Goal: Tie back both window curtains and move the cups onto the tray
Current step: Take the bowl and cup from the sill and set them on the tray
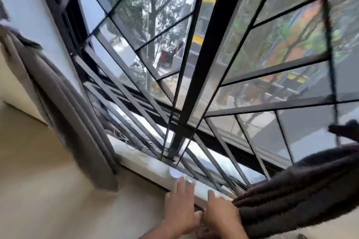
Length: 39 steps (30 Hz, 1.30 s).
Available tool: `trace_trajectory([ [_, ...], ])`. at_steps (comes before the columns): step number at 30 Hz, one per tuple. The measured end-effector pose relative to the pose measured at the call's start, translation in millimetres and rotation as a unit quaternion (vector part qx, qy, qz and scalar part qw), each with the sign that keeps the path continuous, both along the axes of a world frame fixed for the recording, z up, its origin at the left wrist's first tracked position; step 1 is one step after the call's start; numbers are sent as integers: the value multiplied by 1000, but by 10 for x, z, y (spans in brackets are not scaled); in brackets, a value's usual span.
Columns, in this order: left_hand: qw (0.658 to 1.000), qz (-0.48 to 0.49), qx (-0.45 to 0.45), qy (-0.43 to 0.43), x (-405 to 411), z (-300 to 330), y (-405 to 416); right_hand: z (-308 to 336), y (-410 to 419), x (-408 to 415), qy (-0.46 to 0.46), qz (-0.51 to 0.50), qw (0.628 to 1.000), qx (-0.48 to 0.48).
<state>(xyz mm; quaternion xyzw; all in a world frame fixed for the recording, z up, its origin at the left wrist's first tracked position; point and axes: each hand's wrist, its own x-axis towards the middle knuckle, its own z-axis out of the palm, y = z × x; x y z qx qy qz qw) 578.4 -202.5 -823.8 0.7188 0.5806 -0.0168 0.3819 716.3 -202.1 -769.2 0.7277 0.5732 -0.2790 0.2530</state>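
Observation:
The view is tilted and blurred. A grey curtain point(64, 106) hangs gathered at the left of the barred window point(196, 68). At the lower right, a dark brown curtain point(297, 192) lies bunched in folds. My left hand point(180, 205) rests with its fingers stretched out on the window sill point(147, 163). Beside it my right hand point(221, 217) is also flat, its fingers next to the edge of the dark curtain. Neither hand visibly grips anything. A small white round object point(175, 172) sits on the sill just beyond my left fingertips. No cups or tray are in view.
Black metal bars and frames cover the glass, with trees and a street outside. A cream wall point(58, 200) runs below the sill. A dark shape point(345, 128) pokes in at the right edge above the brown curtain.

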Motion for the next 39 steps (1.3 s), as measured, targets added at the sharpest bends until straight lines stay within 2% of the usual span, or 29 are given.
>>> trace_trajectory([
  [6, 994, -11, 2, 105, 58, -1172, 778, -1345, 697, 109, 62, -65, 996, -4],
  [9, 989, -30, -54, 134, -7, -1825, 969, -1958, 894, 191, 68, -60, 995, -30],
  [14, 963, -148, -117, 193, 109, -2718, 1109, -2876, 961, 290, 53, -14, 996, -66],
  [16, 961, -167, -107, 192, 180, -3006, 1175, -3175, 957, 310, 60, 12, 997, -52],
  [19, 978, -108, -60, 165, 230, -3296, 1334, -3558, 973, 335, 78, 35, 996, -29],
  [23, 973, -37, 7, 228, 234, -3722, 1483, -4032, 982, 404, 38, 54, 998, -2],
  [28, 965, -64, 51, 251, 173, -4173, 1607, -4522, 1087, 509, 50, 94, 994, 23],
  [34, 983, -14, 42, 179, 170, -4476, 1767, -4842, 1146, 577, 62, 111, 985, 115],
  [39, 997, 79, 17, 20, 31, -4444, 1469, -4709, 906, 492, 45, 142, 981, 125],
])
